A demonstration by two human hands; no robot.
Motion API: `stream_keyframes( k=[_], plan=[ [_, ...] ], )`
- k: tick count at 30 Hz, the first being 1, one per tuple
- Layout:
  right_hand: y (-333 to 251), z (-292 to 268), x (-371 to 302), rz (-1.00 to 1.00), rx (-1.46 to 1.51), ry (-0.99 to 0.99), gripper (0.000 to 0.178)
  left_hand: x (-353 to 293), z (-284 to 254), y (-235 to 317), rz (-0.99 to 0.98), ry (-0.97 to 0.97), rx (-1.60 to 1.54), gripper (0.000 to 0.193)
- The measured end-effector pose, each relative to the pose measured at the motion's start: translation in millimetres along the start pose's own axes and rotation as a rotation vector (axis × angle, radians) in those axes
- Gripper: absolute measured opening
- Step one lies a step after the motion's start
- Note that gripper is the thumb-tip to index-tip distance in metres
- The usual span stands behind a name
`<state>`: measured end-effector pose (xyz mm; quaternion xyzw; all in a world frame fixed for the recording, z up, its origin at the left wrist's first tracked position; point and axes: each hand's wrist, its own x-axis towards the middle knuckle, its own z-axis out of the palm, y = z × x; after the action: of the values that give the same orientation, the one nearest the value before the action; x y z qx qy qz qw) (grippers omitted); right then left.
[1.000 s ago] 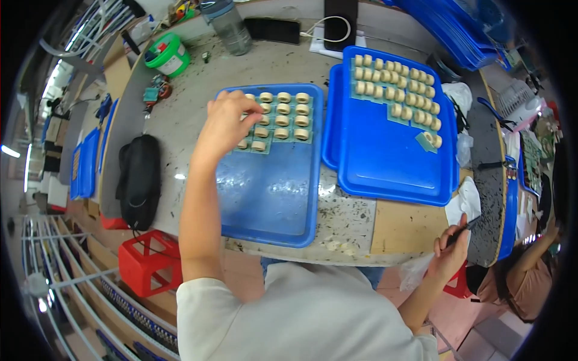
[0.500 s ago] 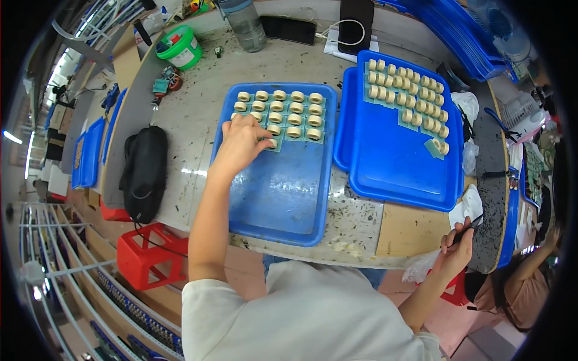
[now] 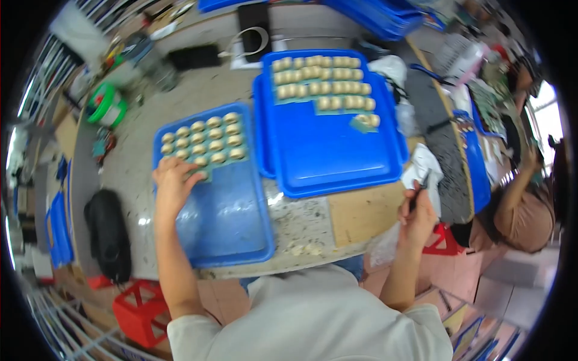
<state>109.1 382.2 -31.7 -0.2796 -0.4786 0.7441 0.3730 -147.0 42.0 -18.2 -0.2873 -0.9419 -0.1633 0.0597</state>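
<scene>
My left hand (image 3: 174, 179) is over the left blue tray (image 3: 232, 225), at the near-left end of rows of cream rings (image 3: 198, 138) on small green boards. Its fingers are bent and its thumb is at a green board (image 3: 208, 174) with a ring; the fingertips seem closed on this piece, though blur and the hand hide part of it. On the right, my right hand (image 3: 419, 213) grips a slim dark tool (image 3: 424, 183), too blurred to name exactly, beside a crumpled white cloth or paper (image 3: 428, 163).
A second blue tray (image 3: 331, 162) with more cream rings overlaps another tray. Behind stand a clear bottle (image 3: 158, 69), a green tub (image 3: 111, 108) and phone-like black slabs. A black pouch (image 3: 108, 234) lies left. A red stool (image 3: 141, 310) is below. Another person sits far right.
My view has swung right, so the bench and trays appear further left. My left hand stays at the same corner of the rings; my right hand has come up beside the white cloth with the dark tool.
</scene>
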Motion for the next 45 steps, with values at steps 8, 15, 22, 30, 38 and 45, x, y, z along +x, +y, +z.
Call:
stream_keyframes(
  k=[8,15,22,30,38,45],
  plan=[
    [1.2,-2.2,-7.8,-0.036,-0.185,0.081,0.019,92.5,26.7,186.9,0.527,0.070,-0.329,0.024],
    [1.1,-10.5,-27.5,-0.023,-0.095,0.117,0.016,116.9,97.0,272.0,0.606,0.036,0.017,0.034],
    [-3.6,-13.9,-18.9,-0.076,-0.094,0.079,0.015,110.6,80.2,251.2,0.640,-0.213,-0.020,0.020],
    [-5.5,0.2,-9.0,-0.126,0.189,-0.003,0.010,64.7,10.1,242.5,0.234,-0.267,-0.616,0.025],
    [-3.0,40.3,-23.1,0.034,0.232,-0.251,0.006,-28.5,-1.5,182.3,0.062,-0.053,-1.594,0.039],
    [-5.9,86.6,-43.2,-0.102,0.091,-0.385,0.009,-53.8,7.3,171.3,-0.485,-0.175,-2.333,0.025]
  ],
)
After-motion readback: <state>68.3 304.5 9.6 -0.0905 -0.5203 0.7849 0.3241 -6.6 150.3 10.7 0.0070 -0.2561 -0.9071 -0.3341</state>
